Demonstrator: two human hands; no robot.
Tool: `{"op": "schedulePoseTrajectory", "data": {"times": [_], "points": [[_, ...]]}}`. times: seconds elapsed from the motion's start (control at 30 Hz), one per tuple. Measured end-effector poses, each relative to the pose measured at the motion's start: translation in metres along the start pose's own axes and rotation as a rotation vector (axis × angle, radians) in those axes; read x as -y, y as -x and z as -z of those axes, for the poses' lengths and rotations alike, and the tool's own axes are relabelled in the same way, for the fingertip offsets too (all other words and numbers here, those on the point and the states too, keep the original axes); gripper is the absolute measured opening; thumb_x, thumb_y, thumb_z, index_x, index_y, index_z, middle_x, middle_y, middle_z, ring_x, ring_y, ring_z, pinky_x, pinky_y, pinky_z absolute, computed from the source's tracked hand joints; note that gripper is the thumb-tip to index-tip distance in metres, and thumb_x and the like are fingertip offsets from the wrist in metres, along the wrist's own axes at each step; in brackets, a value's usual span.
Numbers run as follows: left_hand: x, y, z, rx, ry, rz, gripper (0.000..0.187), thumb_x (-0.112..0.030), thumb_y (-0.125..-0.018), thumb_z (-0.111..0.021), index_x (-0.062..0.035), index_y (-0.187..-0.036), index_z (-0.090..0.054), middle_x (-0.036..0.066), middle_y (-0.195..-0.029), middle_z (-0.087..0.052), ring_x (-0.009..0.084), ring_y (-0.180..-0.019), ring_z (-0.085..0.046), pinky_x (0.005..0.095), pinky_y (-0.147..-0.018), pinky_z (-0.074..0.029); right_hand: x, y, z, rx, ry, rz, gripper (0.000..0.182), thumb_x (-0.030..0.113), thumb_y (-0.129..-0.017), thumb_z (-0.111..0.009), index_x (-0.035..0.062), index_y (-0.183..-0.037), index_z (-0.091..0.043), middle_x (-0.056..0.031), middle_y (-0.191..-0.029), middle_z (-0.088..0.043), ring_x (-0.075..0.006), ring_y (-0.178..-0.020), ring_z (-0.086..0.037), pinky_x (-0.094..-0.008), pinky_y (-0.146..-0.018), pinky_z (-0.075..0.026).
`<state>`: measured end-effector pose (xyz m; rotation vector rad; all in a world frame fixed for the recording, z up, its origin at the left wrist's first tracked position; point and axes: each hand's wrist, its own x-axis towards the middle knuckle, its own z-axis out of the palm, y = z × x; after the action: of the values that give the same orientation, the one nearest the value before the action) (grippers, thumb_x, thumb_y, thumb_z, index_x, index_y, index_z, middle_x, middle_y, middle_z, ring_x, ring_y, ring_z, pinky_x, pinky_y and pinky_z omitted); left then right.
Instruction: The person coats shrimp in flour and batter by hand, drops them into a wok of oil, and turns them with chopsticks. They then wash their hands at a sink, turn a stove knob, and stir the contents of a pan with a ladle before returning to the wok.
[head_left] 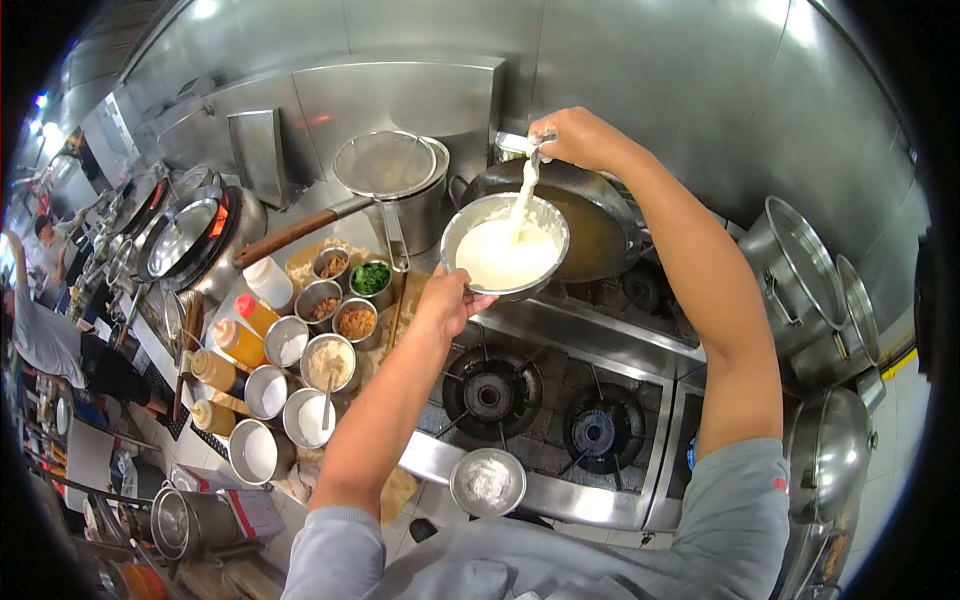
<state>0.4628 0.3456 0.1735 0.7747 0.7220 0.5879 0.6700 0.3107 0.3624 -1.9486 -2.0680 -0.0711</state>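
Note:
My left hand (446,302) grips the rim of a metal mixing bowl (562,268) and holds it tilted in the air. Thick pale batter (495,258) fills much of the bowl. Above it, the fingers of my right hand (578,138) are pinched on a long batter-coated strip (526,190). The strip hangs down into the batter; what lies under its coating is hidden. Just behind the bowl sits a dark wok (490,180) with brownish liquid (592,235), partly covered by the bowl and my right arm.
Gas burners (490,396) lie below my arms. A small bowl of white powder (490,482) sits at the stove's front edge. To the left are several seasoning cups (357,322), squeeze bottles (238,343) and a strainer (388,163) on a pot. Large pots (800,265) stand right. A person (50,330) is far left.

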Motion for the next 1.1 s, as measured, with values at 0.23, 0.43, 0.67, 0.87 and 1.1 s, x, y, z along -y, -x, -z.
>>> {"op": "schedulePoseTrajectory", "data": {"times": [0.23,0.43,0.67,0.87,1.1], "points": [[-0.008,-0.025,0.004,-0.039,-0.004,-0.012,0.041,-0.005,-0.084,-0.041,-0.0117,-0.124,-0.032,0.013,-0.107,-0.050,0.0255,-0.086,-0.057,0.0344,-0.065,-0.054,-0.022,-0.037,0.001,0.018,-0.055,-0.069,0.021,0.009,-0.072,-0.062,0.0069,-0.094,-0.063,-0.0159,-0.089,-0.063,-0.0308,-0.082,-0.060,-0.0362,-0.073,-0.045],[-0.009,-0.036,0.008,-0.087,-0.004,-0.028,0.042,-0.005,-0.085,-0.039,-0.0143,-0.125,-0.032,0.012,-0.110,-0.050,0.0251,-0.087,-0.057,0.0338,-0.066,-0.053,-0.037,-0.055,-0.009,0.015,-0.025,-0.065,0.022,0.010,-0.073,-0.060,0.0068,-0.094,-0.063,-0.0156,-0.091,-0.063,-0.0299,-0.083,-0.059,-0.0358,-0.073,-0.045],[-0.011,-0.045,0.013,-0.104,-0.016,-0.038,0.043,-0.004,-0.084,-0.037,-0.0134,-0.126,-0.030,0.013,-0.111,-0.050,0.0254,-0.087,-0.056,0.0358,-0.069,-0.052,-0.043,-0.071,-0.010,0.025,-0.038,-0.082,0.021,0.010,-0.074,-0.058,0.0062,-0.093,-0.063,-0.0140,-0.089,-0.064,-0.0282,-0.081,-0.060,-0.0348,-0.072,-0.045],[-0.017,-0.046,0.014,-0.137,-0.014,-0.031,0.044,-0.004,-0.084,-0.037,-0.0128,-0.126,-0.030,0.013,-0.109,-0.050,0.0246,-0.086,-0.056,0.0351,-0.068,-0.051,-0.072,-0.099,-0.011,-0.011,-0.118,-0.045,0.017,0.009,-0.073,-0.056,0.0076,-0.088,-0.064,-0.0090,-0.079,-0.066,-0.0200,-0.072,-0.061,-0.0315,-0.067,-0.045],[-0.014,-0.052,0.027,-0.128,-0.054,-0.068,0.043,-0.005,-0.085,-0.039,-0.0133,-0.126,-0.031,0.013,-0.108,-0.050,0.0225,-0.086,-0.056,0.0322,-0.065,-0.052,-0.084,-0.124,-0.001,-0.093,-0.127,-0.051,0.017,0.011,-0.074,-0.054,0.0078,-0.087,-0.064,-0.0065,-0.075,-0.065,-0.0177,-0.068,-0.060,-0.0303,-0.065,-0.046]]}}
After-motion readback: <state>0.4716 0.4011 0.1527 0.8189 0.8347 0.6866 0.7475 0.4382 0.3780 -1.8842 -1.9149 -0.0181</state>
